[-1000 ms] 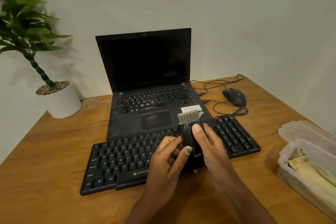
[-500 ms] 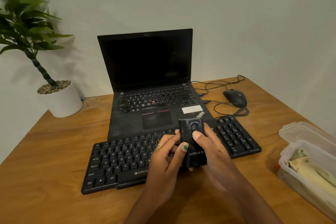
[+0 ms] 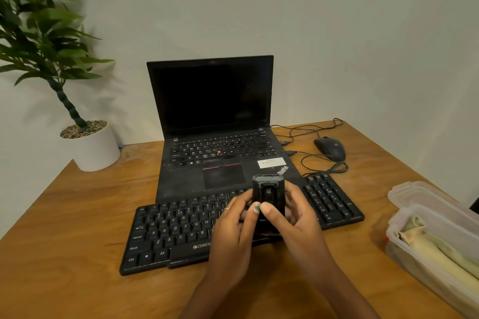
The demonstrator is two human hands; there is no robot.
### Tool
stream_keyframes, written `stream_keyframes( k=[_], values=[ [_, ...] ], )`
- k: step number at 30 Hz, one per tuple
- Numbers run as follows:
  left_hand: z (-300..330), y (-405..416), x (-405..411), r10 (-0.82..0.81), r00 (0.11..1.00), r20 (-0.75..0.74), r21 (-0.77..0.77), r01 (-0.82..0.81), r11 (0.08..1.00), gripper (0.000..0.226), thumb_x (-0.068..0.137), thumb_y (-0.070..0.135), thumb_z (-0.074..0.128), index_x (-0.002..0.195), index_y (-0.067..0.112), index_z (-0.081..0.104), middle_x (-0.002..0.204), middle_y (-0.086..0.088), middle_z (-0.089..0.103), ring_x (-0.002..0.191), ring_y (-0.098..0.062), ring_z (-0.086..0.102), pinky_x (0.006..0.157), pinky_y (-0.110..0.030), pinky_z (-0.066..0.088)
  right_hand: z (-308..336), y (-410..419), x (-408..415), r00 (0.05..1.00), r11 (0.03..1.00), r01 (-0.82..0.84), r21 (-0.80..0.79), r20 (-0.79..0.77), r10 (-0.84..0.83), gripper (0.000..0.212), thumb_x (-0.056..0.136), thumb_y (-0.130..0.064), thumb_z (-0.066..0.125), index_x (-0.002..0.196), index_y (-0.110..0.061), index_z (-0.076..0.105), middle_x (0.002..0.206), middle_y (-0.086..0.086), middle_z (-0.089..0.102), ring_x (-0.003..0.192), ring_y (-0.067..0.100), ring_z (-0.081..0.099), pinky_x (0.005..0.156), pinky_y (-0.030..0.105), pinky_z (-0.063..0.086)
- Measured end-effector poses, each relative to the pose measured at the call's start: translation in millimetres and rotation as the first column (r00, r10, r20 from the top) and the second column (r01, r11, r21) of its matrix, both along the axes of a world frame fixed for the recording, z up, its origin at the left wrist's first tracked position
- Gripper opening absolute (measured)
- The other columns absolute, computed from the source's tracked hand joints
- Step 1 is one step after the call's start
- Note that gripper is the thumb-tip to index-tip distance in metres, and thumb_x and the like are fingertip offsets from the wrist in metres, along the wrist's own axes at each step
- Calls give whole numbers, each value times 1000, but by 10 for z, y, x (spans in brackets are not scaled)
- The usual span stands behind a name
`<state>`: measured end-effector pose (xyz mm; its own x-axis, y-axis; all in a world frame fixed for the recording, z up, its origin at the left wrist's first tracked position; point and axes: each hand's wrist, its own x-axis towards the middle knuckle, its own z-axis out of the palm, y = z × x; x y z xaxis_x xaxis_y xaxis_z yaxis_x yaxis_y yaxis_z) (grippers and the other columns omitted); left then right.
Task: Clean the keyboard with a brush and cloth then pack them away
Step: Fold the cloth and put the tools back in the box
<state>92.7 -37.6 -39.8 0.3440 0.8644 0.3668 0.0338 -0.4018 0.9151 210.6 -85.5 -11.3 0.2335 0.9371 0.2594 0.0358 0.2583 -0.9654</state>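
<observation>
Gone now from the top of the brush [image 3: 268, 195]: the pale bristles seen one second ago, pulled back into the black case half a second ago and hidden since. Held upright above the middle of the external keyboard [image 3: 181, 230], between both hands. Left hand [image 3: 233, 230] curled round the left side of the case, thumb on its front. Right hand [image 3: 298, 225] wrapped round the right side, thumb pressed on the front below the slider. Thumb tips touching each other.

Judged from this: brushing probably finished, or paused, since bristles retracted look like preparation for packing. Cannot tell from the keys whether dust remains; too small to see. Light dust visible on the palm rest of the laptop [image 3: 223, 153] behind the keyboard.

Cloth [image 3: 438, 248], yellowish and folded, lying inside the clear plastic container [image 3: 404, 217] at the right edge of the counter [image 3: 77, 228], well apart from the hands. Lid seemingly off and set behind the container. Whether wiping is already done or not yet started, impossible to say.

Remaining, as a guess: perhaps wiping with the cloth, then putting the brush into the container beside the cloth and closing the lid.

Also present: wired mouse [image 3: 330, 149] at the far right, potted plant [image 3: 85, 142] at the far left.
</observation>
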Motion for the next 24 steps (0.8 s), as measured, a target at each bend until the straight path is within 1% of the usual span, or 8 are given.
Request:
stream_keyframes(
  k=[4,9,13,15,17,20,22,24],
  values=[
    [-24,-104,73,-35,992,-122,95,46,994,32,91,54,43,122,49,49,111,25,62,99,-4,63,78,-23,54,-15,-230,140,991,991,133,15,18,-133,48,76,-23,69,121,-25,53,108,-12,67,101,6,64,75,18,53],
    [-27,-272,204,-28,953,-302,318,129,939,34,95,52,37,127,54,44,116,29,53,103,3,57,77,-8,44,74,-537,477,944,947,310,82,91,-317,42,75,-27,68,115,-30,55,105,-19,66,99,0,62,78,17,53],
    [-100,-350,289,12,898,-440,399,184,898,33,97,51,33,128,53,44,111,31,52,103,8,53,75,-6,40,215,-792,818,873,906,403,130,244,-423,37,80,-28,64,113,-41,50,103,-29,62,100,-6,59,73,12,51],
    [-133,-395,345,13,876,-483,415,215,884,35,98,50,32,130,50,47,112,32,50,105,10,50,77,-7,38,301,-953,1016,812,891,434,132,372,-450,38,84,-27,62,111,-48,46,102,-34,59,99,-9,57,70,11,50],
    [-152,-448,419,-5,863,-506,407,243,881,37,98,50,31,131,49,48,115,36,46,110,12,46,82,-7,36,346,-1106,1234,716,863,487,133,505,-482,38,86,-26,61,111,-48,45,101,-27,58,98,-4,56,71,16,49],
    [-151,-575,619,-35,842,-539,401,293,868,40,97,52,30,133,47,46,121,43,35,120,14,34,86,-8,31,342,-1311,1540,596,826,561,56,665,-450,41,87,-24,60,125,-33,47,110,-14,54,105,10,53,84,35,51],
    [-144,-687,800,-51,833,-552,410,324,853,43,96,52,33,137,45,43,131,39,31,127,14,26,91,-10,28,296,-1398,1679,552,811,582,-64,763,-336,41,89,-24,58,129,-29,47,107,-15,51,107,14,52,87,35,49],
    [-135,-815,1004,-75,826,-559,418,359,835,49,96,52,36,144,43,36,145,30,28,133,14,15,102,-15,21,246,-1429,1761,563,784,579,-227,806,-182,37,92,-26,54,129,-29,47,106,-10,56,104,16,56,84,32,49]
  ],
)
